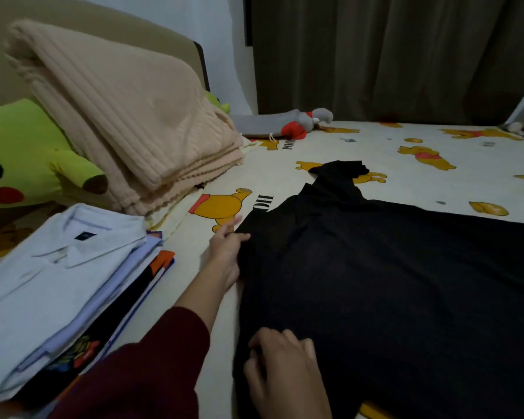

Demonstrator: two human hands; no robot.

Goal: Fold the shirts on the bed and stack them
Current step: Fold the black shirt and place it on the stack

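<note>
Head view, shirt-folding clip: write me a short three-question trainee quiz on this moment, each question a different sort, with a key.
1. True or false: the black shirt is already on the stack of folded shirts.
2. Multiple choice: what tops the stack? A) a light blue collared shirt B) an orange shirt C) a beige blanket
3. Short answer: which hands touch the black shirt, and where?

Key
1. False; it lies spread on the printed bedsheet, right of the stack.
2. A.
3. Both: the left hand pinches its far left edge, and the right hand grips the near left edge.
</note>
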